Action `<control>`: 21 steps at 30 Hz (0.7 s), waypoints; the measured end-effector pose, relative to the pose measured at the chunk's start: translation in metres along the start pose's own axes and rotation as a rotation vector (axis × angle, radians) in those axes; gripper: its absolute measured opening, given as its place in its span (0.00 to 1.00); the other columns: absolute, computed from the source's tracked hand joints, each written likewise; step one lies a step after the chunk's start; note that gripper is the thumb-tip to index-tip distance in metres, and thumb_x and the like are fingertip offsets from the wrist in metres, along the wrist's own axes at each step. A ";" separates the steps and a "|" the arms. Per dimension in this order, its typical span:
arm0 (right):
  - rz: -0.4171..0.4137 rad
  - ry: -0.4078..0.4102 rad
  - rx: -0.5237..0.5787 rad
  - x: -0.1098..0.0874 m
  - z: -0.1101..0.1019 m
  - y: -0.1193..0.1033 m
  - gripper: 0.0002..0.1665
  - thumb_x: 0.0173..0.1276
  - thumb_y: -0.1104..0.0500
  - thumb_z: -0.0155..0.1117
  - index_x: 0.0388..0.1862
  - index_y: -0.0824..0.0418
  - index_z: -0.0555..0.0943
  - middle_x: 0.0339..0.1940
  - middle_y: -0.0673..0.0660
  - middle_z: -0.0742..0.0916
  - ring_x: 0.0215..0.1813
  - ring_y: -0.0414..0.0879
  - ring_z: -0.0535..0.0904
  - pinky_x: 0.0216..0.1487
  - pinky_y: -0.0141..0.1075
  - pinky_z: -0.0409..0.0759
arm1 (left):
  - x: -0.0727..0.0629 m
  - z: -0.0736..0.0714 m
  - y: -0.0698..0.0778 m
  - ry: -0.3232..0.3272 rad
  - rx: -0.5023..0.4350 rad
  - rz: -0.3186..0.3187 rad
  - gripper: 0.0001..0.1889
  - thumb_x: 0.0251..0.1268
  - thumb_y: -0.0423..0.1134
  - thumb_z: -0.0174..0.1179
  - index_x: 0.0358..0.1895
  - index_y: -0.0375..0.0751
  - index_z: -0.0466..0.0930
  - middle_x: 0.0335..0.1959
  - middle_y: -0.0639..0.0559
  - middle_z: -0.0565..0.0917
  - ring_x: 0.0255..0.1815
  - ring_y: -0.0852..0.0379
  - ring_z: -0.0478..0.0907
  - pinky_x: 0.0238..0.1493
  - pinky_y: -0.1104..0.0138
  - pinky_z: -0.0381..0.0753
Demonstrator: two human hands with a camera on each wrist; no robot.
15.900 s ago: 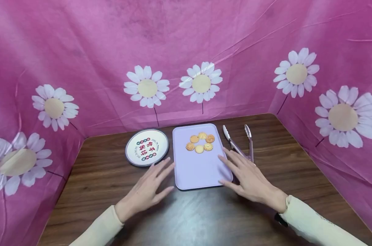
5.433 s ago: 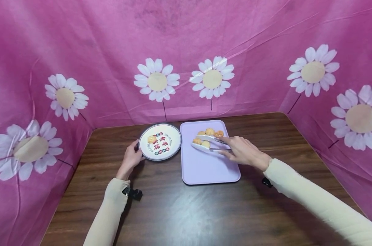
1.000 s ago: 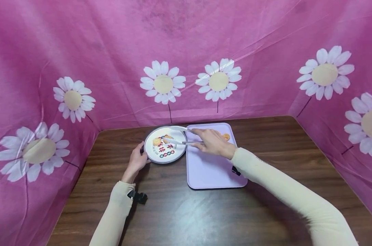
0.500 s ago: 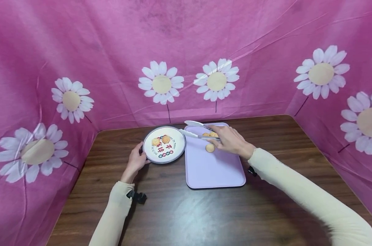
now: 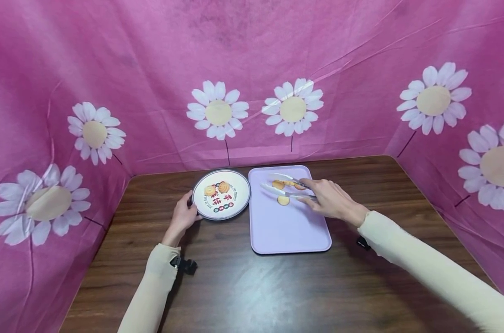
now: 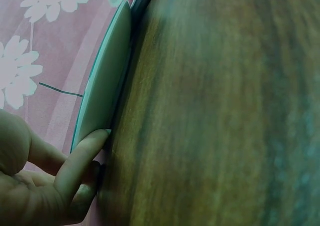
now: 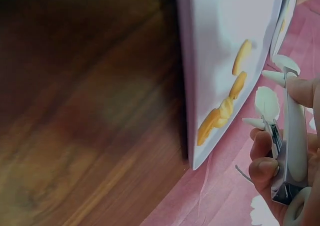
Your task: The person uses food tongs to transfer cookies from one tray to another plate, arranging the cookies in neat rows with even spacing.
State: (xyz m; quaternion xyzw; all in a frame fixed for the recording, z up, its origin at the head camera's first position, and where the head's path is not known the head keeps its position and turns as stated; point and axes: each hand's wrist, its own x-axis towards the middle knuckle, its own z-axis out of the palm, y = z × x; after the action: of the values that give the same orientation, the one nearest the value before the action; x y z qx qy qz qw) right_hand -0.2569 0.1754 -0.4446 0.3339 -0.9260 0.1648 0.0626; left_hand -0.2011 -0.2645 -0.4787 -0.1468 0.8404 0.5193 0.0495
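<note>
A: Where were the cookies (image 5: 283,200)?
B: Some lay toward the far end of the purple tray (image 5: 289,231); others sat close together on the round plate (image 5: 237,201), just beside the tray.
A: And the hands?
B: The left hand (image 5: 183,215) pinched the plate's edge. The right hand (image 5: 332,201) was curled round the tongs (image 7: 296,136), whose arms stood apart over the tray. I couldn't tell whether the tips touched anything.
A: How did you expect the cookies to handle?
B: Light, dry and stiff, I judged, and likely to crumble under a hard squeeze. A gentle grip across opposite edges seemed safest, since the plain ones looked smooth enough to slip. The plate seemed rigid and best held by its rim.
A: How many were there of each thing?
B: Six cookies: four on the tray, partly behind the tongs, and two on the plate. One plate, one tray, one pair of tongs.
</note>
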 end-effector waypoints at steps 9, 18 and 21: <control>0.006 -0.023 -0.038 -0.027 -0.002 0.002 0.34 0.70 0.44 0.71 0.67 0.61 0.80 0.28 0.54 0.85 0.28 0.42 0.74 0.23 0.36 0.78 | 0.002 0.001 0.001 0.002 0.005 0.007 0.33 0.79 0.29 0.40 0.85 0.36 0.49 0.80 0.28 0.59 0.32 0.63 0.81 0.34 0.77 0.90; 0.036 -0.051 -0.027 -0.047 -0.002 0.004 0.34 0.70 0.45 0.72 0.66 0.63 0.79 0.27 0.50 0.83 0.26 0.40 0.72 0.21 0.31 0.71 | 0.003 0.000 0.000 0.003 0.002 0.012 0.33 0.79 0.28 0.40 0.84 0.35 0.49 0.80 0.28 0.59 0.29 0.65 0.80 0.33 0.77 0.90; 0.021 -0.034 -0.033 -0.053 -0.002 0.004 0.34 0.70 0.45 0.72 0.66 0.63 0.79 0.32 0.53 0.88 0.27 0.39 0.73 0.21 0.32 0.74 | 0.002 0.001 -0.001 0.001 -0.002 0.008 0.33 0.78 0.28 0.40 0.85 0.35 0.48 0.80 0.28 0.59 0.29 0.65 0.80 0.34 0.77 0.90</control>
State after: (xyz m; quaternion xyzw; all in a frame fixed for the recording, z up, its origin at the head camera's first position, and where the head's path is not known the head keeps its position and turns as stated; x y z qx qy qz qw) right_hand -0.2189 0.2109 -0.4562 0.3257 -0.9330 0.1444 0.0505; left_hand -0.2027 -0.2647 -0.4802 -0.1436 0.8407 0.5201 0.0468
